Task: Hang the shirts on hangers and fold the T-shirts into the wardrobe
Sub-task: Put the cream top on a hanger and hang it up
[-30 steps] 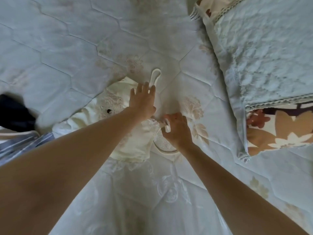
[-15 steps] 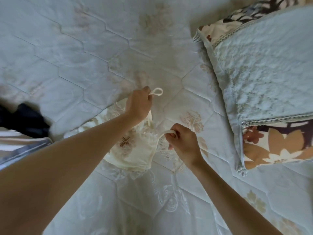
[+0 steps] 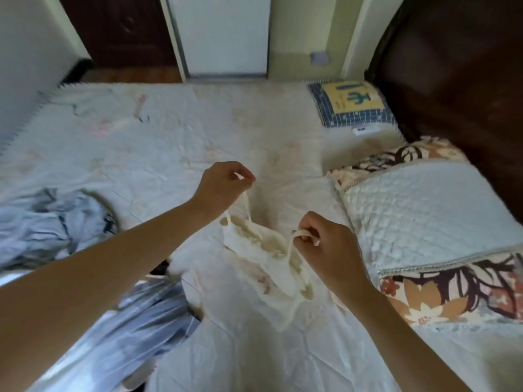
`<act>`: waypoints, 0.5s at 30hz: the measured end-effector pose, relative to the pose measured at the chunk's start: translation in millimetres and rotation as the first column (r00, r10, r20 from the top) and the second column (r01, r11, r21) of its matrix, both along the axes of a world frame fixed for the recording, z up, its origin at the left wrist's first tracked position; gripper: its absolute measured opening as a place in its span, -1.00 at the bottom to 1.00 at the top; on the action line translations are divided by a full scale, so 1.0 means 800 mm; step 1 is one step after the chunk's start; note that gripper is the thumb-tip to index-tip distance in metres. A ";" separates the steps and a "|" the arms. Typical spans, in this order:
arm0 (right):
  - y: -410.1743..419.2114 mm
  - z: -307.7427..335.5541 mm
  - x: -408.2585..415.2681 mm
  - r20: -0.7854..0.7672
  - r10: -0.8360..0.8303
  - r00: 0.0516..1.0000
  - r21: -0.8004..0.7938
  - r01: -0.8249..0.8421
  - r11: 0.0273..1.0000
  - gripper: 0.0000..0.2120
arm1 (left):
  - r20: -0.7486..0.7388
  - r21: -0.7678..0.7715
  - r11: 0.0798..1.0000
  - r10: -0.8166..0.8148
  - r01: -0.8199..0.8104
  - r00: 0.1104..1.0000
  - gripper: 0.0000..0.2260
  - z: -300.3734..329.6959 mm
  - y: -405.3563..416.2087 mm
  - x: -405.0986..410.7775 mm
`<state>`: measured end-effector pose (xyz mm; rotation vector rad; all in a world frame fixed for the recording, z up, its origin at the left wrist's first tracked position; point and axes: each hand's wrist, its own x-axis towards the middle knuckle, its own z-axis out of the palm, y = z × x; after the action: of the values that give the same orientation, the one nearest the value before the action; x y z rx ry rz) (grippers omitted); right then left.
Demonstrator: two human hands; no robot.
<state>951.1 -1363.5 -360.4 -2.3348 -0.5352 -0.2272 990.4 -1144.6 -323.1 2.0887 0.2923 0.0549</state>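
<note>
At the left edge of the scene, a crumpled grey-blue garment point(image 3: 48, 222) is lying on the bed point(image 3: 169, 142), and nearer the viewer a pale blue striped shirt point(image 3: 135, 321) is being partly covered by the left forearm. The bed is being covered by a pale quilted spread with a faint floral print. At centre, a cream strappy top point(image 3: 268, 258) is being held up off the spread by its two thin straps, its body sagging down between the hands and blurred in outline. The left hand point(image 3: 223, 185) is being kept raised at the farther side, its fingers curled and its fingertips pinching one strap, which is running down taut to the top's neckline. The right hand point(image 3: 325, 244) is being held nearer and to the right, its thumb and fingers closed on the other strap, which is looping over the fingers. To the right, a quilted white pillow point(image 3: 424, 210) with a brown and orange floral border is lying just beside the right hand. At the far right of the bed, a small blue checked cushion point(image 3: 353, 106) with a yellow panel is resting near a dark brown headboard point(image 3: 458, 80). Beyond the far edge of the bed, a white door point(image 3: 220, 35) is being framed by dark wood panelling at its left.
</note>
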 end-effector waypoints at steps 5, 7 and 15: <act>-0.007 0.132 -0.027 0.090 -0.017 0.996 0.066 0.011 0.998 -0.76 | -0.020 -0.124 0.986 0.114 -0.116 0.993 -0.89 0.132 0.020 -0.075; -0.012 0.182 -0.034 0.116 -0.010 0.993 0.064 0.003 0.998 -0.74 | 0.002 -0.164 0.975 0.150 -0.148 0.989 -0.88 0.180 0.021 -0.107; -0.015 0.315 -0.069 0.159 0.041 0.986 0.104 -0.058 0.993 -0.65 | 0.111 -0.348 0.917 0.248 -0.196 0.962 -0.93 0.315 0.025 -0.224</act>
<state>896.1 -1375.4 -108.8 -2.2076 -0.6405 -0.4089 811.2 -1124.6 -71.5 1.6952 0.4153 0.2831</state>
